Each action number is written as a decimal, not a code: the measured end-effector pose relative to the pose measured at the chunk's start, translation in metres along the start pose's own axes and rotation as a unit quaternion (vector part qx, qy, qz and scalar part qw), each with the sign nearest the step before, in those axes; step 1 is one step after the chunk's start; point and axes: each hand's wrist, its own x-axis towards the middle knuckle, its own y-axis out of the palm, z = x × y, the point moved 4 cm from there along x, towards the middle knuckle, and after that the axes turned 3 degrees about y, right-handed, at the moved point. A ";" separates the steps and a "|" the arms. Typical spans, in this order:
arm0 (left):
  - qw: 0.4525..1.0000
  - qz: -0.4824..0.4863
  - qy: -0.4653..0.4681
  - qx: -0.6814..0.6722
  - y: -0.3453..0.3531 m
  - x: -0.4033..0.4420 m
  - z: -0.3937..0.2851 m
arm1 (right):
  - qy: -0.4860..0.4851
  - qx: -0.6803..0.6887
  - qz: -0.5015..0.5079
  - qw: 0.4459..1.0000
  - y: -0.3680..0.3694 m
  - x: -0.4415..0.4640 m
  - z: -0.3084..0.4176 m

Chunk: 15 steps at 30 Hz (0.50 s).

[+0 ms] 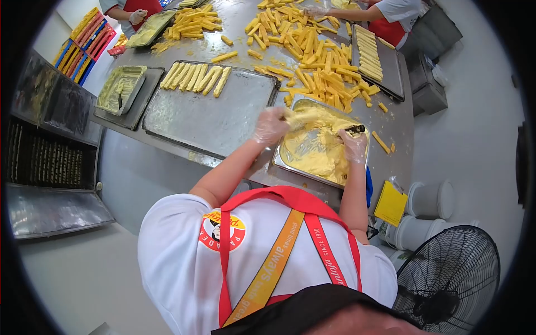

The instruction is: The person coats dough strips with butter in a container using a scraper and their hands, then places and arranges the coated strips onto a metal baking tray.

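My left hand (271, 126), in a clear glove, is closed on one end of a cream-covered stick (300, 118), blurred by motion, over the left side of a metal pan. My gloved right hand (353, 146) grips a tool with a black handle (355, 129) at the pan's right side; its working end is not clear to see. Pale yellow cream is spread thickly in the metal pan (277, 160). Left of it lies a flat baking tray (184, 123), with a row of cream-coated sticks (195, 77) along its far edge.
A large heap of yellow sticks (312, 50) lies beyond the pan. Another cream pan (120, 89) stands far left. Two co-workers' hands (138, 16) are across the table, near a second stick pile (192, 23). A filled tray (368, 53) is at right; a fan (446, 279) stands behind right.
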 end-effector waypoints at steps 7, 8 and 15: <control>0.926 -0.271 0.000 0.262 -0.096 0.025 0.123 | -0.039 -0.061 -0.042 0.996 0.002 -0.011 -0.016; 0.922 -0.271 -0.016 0.275 -0.100 0.029 0.146 | -0.051 -0.072 -0.044 0.995 0.003 -0.009 -0.022; 0.896 -0.276 -0.022 0.349 -0.094 0.041 0.222 | -0.116 -0.086 -0.023 0.989 0.005 -0.034 0.011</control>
